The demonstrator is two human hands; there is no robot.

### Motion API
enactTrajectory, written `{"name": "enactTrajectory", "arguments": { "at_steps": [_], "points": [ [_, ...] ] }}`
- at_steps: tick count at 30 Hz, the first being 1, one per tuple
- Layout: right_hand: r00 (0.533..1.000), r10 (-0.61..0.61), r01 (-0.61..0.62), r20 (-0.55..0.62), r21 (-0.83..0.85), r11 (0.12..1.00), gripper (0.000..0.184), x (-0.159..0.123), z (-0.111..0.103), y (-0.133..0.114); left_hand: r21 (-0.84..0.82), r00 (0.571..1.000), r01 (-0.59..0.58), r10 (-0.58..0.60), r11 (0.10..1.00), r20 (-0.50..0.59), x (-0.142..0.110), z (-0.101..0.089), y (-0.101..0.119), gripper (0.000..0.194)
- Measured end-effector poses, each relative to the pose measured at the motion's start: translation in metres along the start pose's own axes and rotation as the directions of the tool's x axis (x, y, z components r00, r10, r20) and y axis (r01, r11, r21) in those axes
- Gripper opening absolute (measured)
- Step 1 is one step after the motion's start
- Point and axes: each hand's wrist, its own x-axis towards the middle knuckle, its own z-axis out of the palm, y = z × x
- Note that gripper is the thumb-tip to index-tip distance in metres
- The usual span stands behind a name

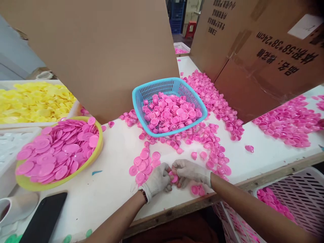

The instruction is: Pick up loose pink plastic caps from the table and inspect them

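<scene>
My left hand (157, 177) and my right hand (190, 171), both in pale gloves with bare fingertips, meet near the table's front edge. Between them they pinch a small round pink plastic piece (173, 177), partly covered by the fingers. Flat pink discs (143, 163) lie in a loose cluster just beyond my left hand. A few pink toy cups (197, 190) sit close below my right wrist, and more pink cups (214, 156) spread out behind it.
A blue basket (170, 133) of pink cups stands ahead. At left are a yellow basin (100, 141) of pink discs, a tray of yellow pieces (37, 101), a phone (45, 217) and a mug (21, 207). Large cartons (265, 60) rise behind; a white crate (308, 199) sits below right.
</scene>
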Motion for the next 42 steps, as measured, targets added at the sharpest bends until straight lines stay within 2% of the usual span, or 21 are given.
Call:
{"name": "enactTrajectory", "arguments": {
  "at_steps": [7,10,13,15,16,17,19,20,21,23,25,26,29,32,34,38,42],
  "points": [
    [0.991,-0.052,0.035,-0.124,-0.137,0.990,0.002,0.010,0.013,0.008,0.198,0.990,-0.082,0.103,0.977,-0.095,-0.002,0.006,0.000,0.018],
    [0.983,-0.118,0.089,-0.142,-0.191,0.978,0.002,0.011,0.014,0.010,0.197,0.984,-0.112,0.137,0.974,-0.117,-0.004,0.007,-0.004,0.020],
    [0.958,-0.221,0.174,-0.182,-0.241,0.955,0.005,0.000,0.006,0.002,0.201,0.970,-0.150,0.184,0.968,-0.160,-0.013,0.007,-0.012,0.021],
    [0.908,-0.330,0.278,-0.257,-0.219,0.935,0.005,-0.013,-0.002,-0.011,0.303,0.928,-0.215,0.291,0.928,-0.233,-0.021,0.011,-0.017,0.016],
    [0.864,-0.398,0.358,-0.308,-0.181,0.916,0.007,-0.020,-0.007,-0.019,0.373,0.901,-0.243,0.351,0.895,-0.256,-0.024,0.014,-0.019,0.013],
    [0.787,-0.482,0.484,-0.386,-0.100,0.870,0.011,-0.026,-0.010,-0.027,0.439,0.879,-0.264,0.402,0.859,-0.257,-0.027,0.020,-0.020,0.010],
    [0.662,-0.574,0.657,-0.482,0.005,0.754,0.019,-0.036,-0.014,-0.042,0.537,0.865,-0.316,0.470,0.782,-0.175,-0.029,0.034,-0.018,0.011],
    [0.631,-0.595,0.696,-0.498,0.023,0.718,0.021,-0.037,-0.014,-0.046,0.578,0.864,-0.352,0.493,0.736,-0.102,-0.028,0.042,-0.016,0.015],
    [0.631,-0.608,0.697,-0.482,0.008,0.717,0.021,-0.036,-0.013,-0.048,0.621,0.860,-0.391,0.511,0.679,-0.017,-0.026,0.051,-0.013,0.020],
    [0.674,-0.621,0.639,-0.401,-0.105,0.762,0.018,-0.026,-0.007,-0.047,0.702,0.842,-0.455,0.521,0.548,0.140,-0.021,0.064,-0.007,0.025],
    [0.716,-0.642,0.550,-0.275,-0.344,0.761,0.014,-0.008,0.001,-0.040,0.748,0.830,-0.477,0.516,0.462,0.211,-0.015,0.070,-0.004,0.024],
    [0.727,-0.652,0.508,-0.212,-0.472,0.720,0.015,0.002,0.005,-0.037,0.751,0.827,-0.477,0.522,0.456,0.209,-0.014,0.070,-0.004,0.023],
    [0.729,-0.677,0.431,-0.100,-0.701,0.569,0.023,0.033,0.014,-0.034,0.701,0.835,-0.447,0.541,0.555,0.104,-0.017,0.061,-0.010,0.022],
    [0.726,-0.684,0.415,-0.077,-0.743,0.525,0.031,0.056,0.020,-0.039,0.598,0.857,-0.380,0.512,0.706,-0.061,-0.024,0.048,-0.017,0.021],
    [0.728,-0.683,0.412,-0.060,-0.758,0.505,0.032,0.066,0.022,-0.043,0.538,0.863,-0.334,0.480,0.774,-0.155,-0.025,0.040,-0.019,0.018],
    [0.727,-0.682,0.401,-0.078,-0.758,0.515,0.023,0.070,0.022,-0.046,0.535,0.860,-0.262,0.446,0.803,-0.247,-0.015,0.032,-0.017,0.019],
    [0.729,-0.666,0.391,-0.155,-0.705,0.592,0.014,0.051,0.011,-0.040,0.611,0.849,-0.196,0.445,0.767,-0.285,-0.003,0.029,-0.013,0.021]
  ]
}}
